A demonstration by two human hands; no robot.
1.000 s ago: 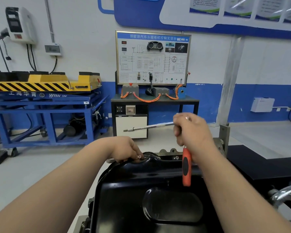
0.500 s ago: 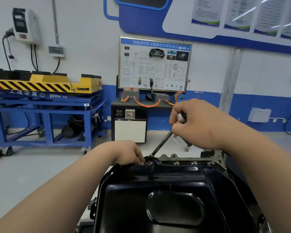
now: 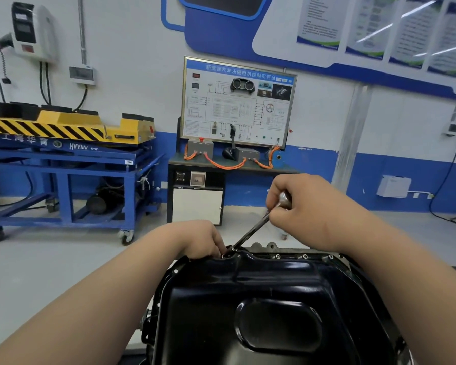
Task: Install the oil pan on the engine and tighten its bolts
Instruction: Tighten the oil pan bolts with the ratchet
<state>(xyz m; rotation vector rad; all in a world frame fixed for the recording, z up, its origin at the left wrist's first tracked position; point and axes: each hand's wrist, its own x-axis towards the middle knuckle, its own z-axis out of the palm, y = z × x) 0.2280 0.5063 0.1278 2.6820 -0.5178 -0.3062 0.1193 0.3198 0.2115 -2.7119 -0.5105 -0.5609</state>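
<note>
Head view: the black oil pan [image 3: 274, 293] fills the lower middle of the picture, seated bottom-up on the engine [image 3: 263, 245], of which only grey lugs show past the pan's far edge. A shallow oval dent lies in the pan's near face. A row of small bolts [image 3: 304, 256] sits along the far flange, to the right of the tool.

The two hands are apart, both at the pan's far side. The right hand [image 3: 303, 206] is raised above the far rim, its fingers curled round the upper end of a wrench [image 3: 250, 231]. The wrench's slim metal shaft slopes down and to the left, and its lower tip meets the flange at the pan's far left corner. The left hand [image 3: 203, 241] rests on that same corner, knuckles up, fingers bent down beside the tip. Its fingertips are hidden, so I cannot tell whether they pinch the tip or only touch the rim.

Beyond the pan, against the wall, a wiring training board [image 3: 237, 101] stands on a dark bench [image 3: 287, 170] with orange cables [image 3: 221, 164] looped across it. To the left a yellow-and-black striped lift [image 3: 63, 127] lies on a blue wheeled frame [image 3: 63, 180]. A white wall charger [image 3: 32, 30] hangs at upper left.
</note>
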